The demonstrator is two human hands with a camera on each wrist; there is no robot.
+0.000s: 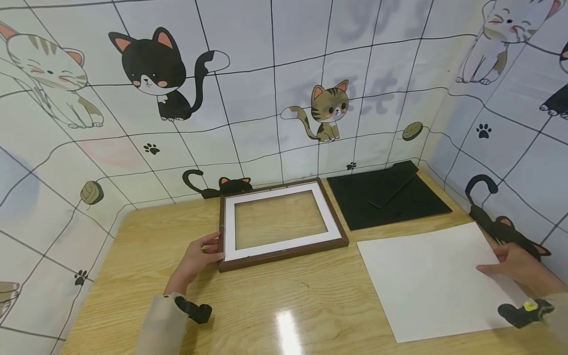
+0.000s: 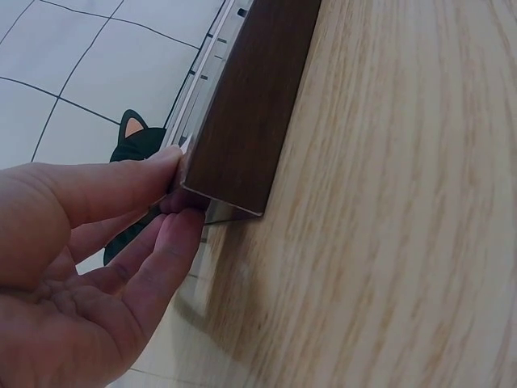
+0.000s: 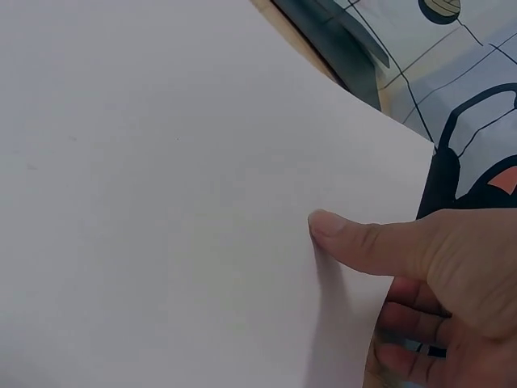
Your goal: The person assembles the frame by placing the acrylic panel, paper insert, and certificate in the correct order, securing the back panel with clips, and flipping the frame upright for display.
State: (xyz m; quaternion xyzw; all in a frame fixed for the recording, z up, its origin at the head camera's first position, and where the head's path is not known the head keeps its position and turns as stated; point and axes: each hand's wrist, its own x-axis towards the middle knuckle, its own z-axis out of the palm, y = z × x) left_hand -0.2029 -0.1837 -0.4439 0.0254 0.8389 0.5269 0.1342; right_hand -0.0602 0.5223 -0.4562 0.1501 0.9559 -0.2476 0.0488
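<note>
A brown picture frame (image 1: 284, 252) with a white mat (image 1: 230, 229) inside lies on the table, its middle showing the wood beneath. My left hand (image 1: 199, 254) grips its left side near the front corner, thumb on the top edge and fingers against the outer side, as the left wrist view shows up close. At the right, a large white sheet (image 1: 430, 281) is held by my right hand (image 1: 516, 268) at its right edge. In the right wrist view the thumb (image 3: 363, 242) lies on top of the sheet and the other fingers go under its edge.
A black backing board (image 1: 386, 197) with a fold-out stand lies behind the white sheet, close to the wall. Cat-patterned covering (image 1: 253, 98) lines the walls around the wooden table (image 1: 257, 305). A band with a small camera is on each wrist.
</note>
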